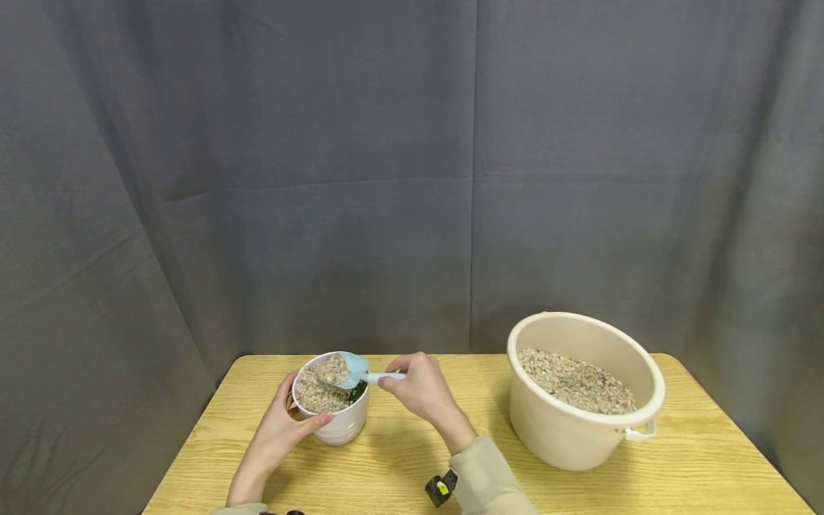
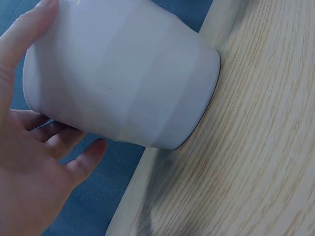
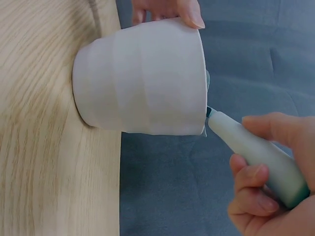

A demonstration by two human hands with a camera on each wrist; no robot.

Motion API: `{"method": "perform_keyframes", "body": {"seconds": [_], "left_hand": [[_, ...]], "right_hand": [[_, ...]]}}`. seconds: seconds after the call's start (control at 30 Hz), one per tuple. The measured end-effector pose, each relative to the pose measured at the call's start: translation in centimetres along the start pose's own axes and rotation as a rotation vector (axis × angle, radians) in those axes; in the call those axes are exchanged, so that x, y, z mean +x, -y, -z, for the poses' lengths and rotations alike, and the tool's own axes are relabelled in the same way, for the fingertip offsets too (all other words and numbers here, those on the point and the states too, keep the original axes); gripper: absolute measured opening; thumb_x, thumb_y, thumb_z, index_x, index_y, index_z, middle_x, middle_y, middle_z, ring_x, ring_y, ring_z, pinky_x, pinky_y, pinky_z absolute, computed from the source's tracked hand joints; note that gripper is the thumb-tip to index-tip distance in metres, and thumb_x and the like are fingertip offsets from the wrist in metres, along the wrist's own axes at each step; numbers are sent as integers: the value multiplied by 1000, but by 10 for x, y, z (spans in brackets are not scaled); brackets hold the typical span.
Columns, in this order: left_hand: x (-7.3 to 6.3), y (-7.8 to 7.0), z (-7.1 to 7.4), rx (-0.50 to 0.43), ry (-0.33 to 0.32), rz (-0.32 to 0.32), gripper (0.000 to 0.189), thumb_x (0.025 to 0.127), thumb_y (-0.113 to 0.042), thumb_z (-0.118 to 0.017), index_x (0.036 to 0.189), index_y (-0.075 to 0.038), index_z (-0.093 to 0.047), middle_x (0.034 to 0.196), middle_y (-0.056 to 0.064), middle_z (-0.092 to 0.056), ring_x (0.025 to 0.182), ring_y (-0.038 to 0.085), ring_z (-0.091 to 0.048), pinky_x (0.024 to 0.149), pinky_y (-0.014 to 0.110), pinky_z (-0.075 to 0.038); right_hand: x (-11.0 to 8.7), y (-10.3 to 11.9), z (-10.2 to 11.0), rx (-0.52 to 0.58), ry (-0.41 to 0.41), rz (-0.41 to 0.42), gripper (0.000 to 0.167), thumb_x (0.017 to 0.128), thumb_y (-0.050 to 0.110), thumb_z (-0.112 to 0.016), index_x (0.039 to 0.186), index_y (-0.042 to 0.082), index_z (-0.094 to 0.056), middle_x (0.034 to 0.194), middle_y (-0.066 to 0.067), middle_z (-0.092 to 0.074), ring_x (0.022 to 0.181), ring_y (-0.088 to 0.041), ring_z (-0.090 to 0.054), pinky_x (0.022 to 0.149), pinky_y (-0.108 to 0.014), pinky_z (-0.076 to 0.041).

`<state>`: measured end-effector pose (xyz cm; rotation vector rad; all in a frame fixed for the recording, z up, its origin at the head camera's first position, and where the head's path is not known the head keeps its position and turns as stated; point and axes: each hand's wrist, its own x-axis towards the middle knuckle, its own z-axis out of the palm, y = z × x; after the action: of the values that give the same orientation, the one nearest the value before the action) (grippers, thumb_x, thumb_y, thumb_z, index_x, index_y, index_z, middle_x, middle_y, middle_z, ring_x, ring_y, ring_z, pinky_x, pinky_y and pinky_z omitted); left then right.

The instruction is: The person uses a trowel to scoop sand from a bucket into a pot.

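A white flowerpot (image 1: pixel 343 425) stands on the table, filled near its rim with tan gravel (image 1: pixel 313 393). Some dark green shows inside at its right edge. My left hand (image 1: pixel 283 428) grips the pot, thumb over the near rim and fingers along the far-left wall. In the left wrist view the pot's ridged side (image 2: pixel 123 73) shows, with its base on the wood. My right hand (image 1: pixel 421 390) holds a light-blue hand trowel (image 1: pixel 356 368) by its handle (image 3: pixel 256 155). The trowel's blade lies over the pot's mouth, bearing a heap of gravel.
A large cream bucket (image 1: pixel 566 443) stands on the right of the wooden table (image 1: pixel 412 476), part full of the same gravel (image 1: pixel 576 383). Its white handle end (image 1: pixel 639 431) juts out at the near right. A grey curtain (image 1: pixel 412 214) hangs behind the table.
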<state>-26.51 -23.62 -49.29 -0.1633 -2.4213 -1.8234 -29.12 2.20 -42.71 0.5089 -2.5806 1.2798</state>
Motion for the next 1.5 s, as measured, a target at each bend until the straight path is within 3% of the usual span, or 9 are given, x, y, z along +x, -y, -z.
{"method": "perform_keyframes", "body": {"seconds": [0.23, 0.43, 0.63, 0.93, 1.27, 1.5], "left_hand": [[-1, -1, 0, 21, 0, 8, 100, 77, -22, -85, 153, -10, -22, 144, 17, -44, 121, 30, -50, 93, 30, -47], [-2, -3, 0, 51, -6, -3, 102, 78, -24, -85, 154, -6, -19, 144, 18, -43, 122, 28, -49, 94, 28, -45], [-2, -3, 0, 32, 4, 7, 101, 79, -23, -84, 154, -7, -19, 146, 18, -42, 123, 29, -48, 96, 31, -45], [-1, -2, 0, 23, 7, 39, 100, 78, -26, -85, 154, -13, -21, 144, 16, -43, 120, 31, -51, 91, 34, -48], [-1, -1, 2, 14, 15, 25, 100, 78, -27, -85, 154, -14, -21, 145, 15, -42, 123, 31, -49, 94, 37, -46], [-1, -2, 1, -6, 22, 15, 98, 78, -24, -85, 153, -14, -22, 143, 15, -44, 120, 31, -51, 90, 32, -49]], "right_hand": [[2, 8, 1, -96, 79, 52, 9, 81, 20, -77, 81, 11, -76, 69, 8, -63, 54, -9, -47, 48, -25, -40], [2, 14, 4, -168, 153, 80, 5, 77, 12, -72, 82, 11, -73, 60, 9, -57, 50, -8, -43, 45, -23, -37], [-2, 21, 6, -200, 100, 107, 6, 77, 11, -72, 83, 10, -72, 62, 6, -56, 53, -9, -45, 47, -23, -38], [-4, 33, 9, -257, -17, 252, 4, 78, 11, -73, 77, 9, -70, 57, 9, -49, 46, -5, -38, 40, -20, -32], [2, 44, 13, -292, -15, 312, 7, 76, 9, -72, 83, 7, -73, 70, 2, -64, 52, -7, -48, 44, -19, -39], [7, 46, 19, -317, 9, 323, 12, 76, 10, -73, 88, 7, -75, 81, -2, -71, 64, -10, -59, 55, -23, -49]]}}
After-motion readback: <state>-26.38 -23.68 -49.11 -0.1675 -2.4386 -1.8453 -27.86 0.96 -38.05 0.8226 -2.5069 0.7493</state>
